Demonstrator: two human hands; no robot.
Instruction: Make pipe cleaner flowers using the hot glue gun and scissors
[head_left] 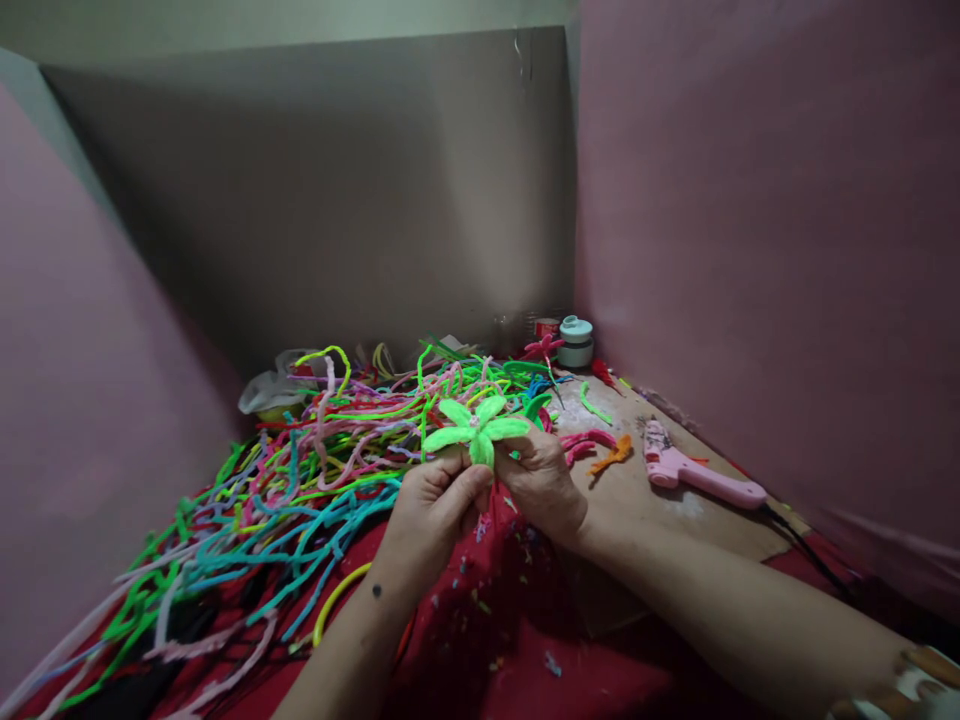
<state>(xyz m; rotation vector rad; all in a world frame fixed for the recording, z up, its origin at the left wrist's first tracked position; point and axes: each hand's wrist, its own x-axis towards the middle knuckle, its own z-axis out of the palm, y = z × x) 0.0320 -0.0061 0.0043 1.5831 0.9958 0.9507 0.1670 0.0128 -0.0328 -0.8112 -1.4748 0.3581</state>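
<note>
Lime-green five-petal fuzzy-wire flower with a pale pink centre: it's up in our hands, above the red cloth, just off the left edge of the flat brown board. Left hand is grasping it low, thumb pressed toward the curled index finger at the bottom petal; we read that as a grip that leaves the centre and upper petals unobstructed. Right hand is half curled, close in at the right-hand petal; its fingertips are hidden, so we can't tell whether they clamp anything or just steady the flower. Face is turned up at us, likely so all five petals can be seen together. Pale pink plastic glue gun lies along the board's right edge, handle toward the near right corner, black cord running off there; probably parked to suit our right hand and leave the cord out of the way. Tangled heap of multicoloured fuzzy wire stems covers the cloth left of the board, presumably for easy picking. Orange twisted fuzzy piece sits mid-board, left of the glue gun. Mint-green round lidded container is by the board's far edge.
</note>
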